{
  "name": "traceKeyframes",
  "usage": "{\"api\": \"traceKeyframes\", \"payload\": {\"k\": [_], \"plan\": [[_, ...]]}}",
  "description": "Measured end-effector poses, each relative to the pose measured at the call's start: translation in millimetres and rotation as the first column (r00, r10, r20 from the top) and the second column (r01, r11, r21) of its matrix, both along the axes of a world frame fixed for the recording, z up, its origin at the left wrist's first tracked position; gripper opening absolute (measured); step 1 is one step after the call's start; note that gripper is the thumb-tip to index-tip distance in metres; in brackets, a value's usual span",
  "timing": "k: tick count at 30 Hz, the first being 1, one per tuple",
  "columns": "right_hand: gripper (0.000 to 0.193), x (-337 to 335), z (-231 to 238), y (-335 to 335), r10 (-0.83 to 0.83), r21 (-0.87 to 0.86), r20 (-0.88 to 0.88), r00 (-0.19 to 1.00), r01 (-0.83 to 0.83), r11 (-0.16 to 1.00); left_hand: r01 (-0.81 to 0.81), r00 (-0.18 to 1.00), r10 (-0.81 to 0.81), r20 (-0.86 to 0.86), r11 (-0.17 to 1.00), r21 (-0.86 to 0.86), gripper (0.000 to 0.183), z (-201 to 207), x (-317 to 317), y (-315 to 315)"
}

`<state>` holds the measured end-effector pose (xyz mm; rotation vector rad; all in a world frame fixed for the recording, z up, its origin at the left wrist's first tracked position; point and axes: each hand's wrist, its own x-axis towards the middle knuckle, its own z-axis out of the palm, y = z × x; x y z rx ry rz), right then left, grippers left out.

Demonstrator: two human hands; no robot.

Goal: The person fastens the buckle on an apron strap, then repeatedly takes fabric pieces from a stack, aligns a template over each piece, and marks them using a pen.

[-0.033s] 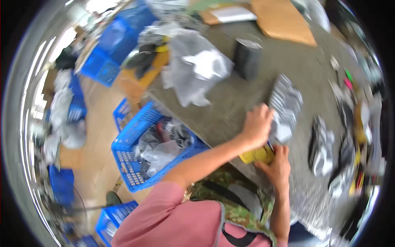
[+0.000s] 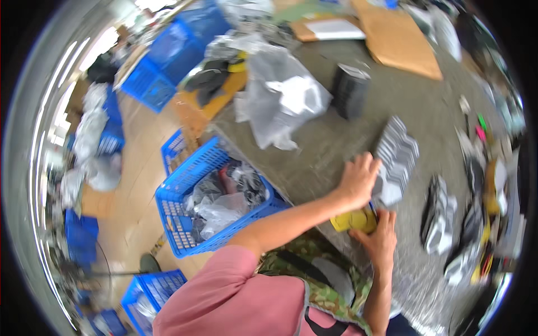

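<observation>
My left hand (image 2: 358, 182) reaches across the worktable, its bent fingers closed at the edge of a grey-and-white striped bundle (image 2: 396, 159). That bundle lies on the table, and its exact kind is unclear. Below it, my right hand (image 2: 379, 241) rests by the table's near edge, thumb spread from the fingers. Its thumb touches a flat yellow piece (image 2: 353, 220), and its fingertips are close to the bundle's lower end. A thin dark blue edge shows between the yellow piece and the right fingers.
A black upright block (image 2: 350, 92) and a clear plastic bag (image 2: 260, 95) stand farther back. Brown envelopes (image 2: 395, 42) lie at the far edge. Grey wrapped bundles (image 2: 440, 215) are at the right. A blue basket (image 2: 168, 215) with bagged items sits left, below table level.
The whole view has shifted slightly, with the table contents lower and to the right. Both hands keep nearly the same places by the striped bundle and the yellow piece.
</observation>
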<state>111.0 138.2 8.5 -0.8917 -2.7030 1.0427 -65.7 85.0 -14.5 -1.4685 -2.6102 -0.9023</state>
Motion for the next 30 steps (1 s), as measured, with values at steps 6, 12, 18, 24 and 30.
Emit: {"api": "traceKeyframes", "payload": {"k": [6,12,18,24,30], "plan": [[0.08,9.2,4.7,-16.3,0.022,-0.009,-0.096,0.995,-0.023,1.0,-0.05,0.998,0.049,0.032,0.998,0.029,0.07,-13.1,-0.3,-17.1],[0.059,26.1,-9.1,-7.6,-0.068,-0.144,-0.172,0.983,0.043,0.989,0.042,0.989,-0.051,0.142,0.997,0.068,0.062,-11.4,-6.8,-3.3],[0.024,53.8,-1.0,5.4,-0.171,-0.404,-0.15,0.974,0.098,0.91,0.062,0.978,-0.106,0.181,0.971,0.232,0.052,0.4,-31.1,-12.3],[0.026,84.2,-0.4,3.1,-0.335,-0.524,-0.18,0.925,0.198,0.829,0.059,0.921,-0.138,0.365,0.974,0.22,0.05,-8.3,-35.8,-3.9],[0.024,98.6,-1.2,5.8,-0.386,-0.699,-0.118,0.915,0.2,0.687,0.171,0.933,-0.196,0.301,0.979,0.108,0.047,0.8,-16.9,-16.0]]}}
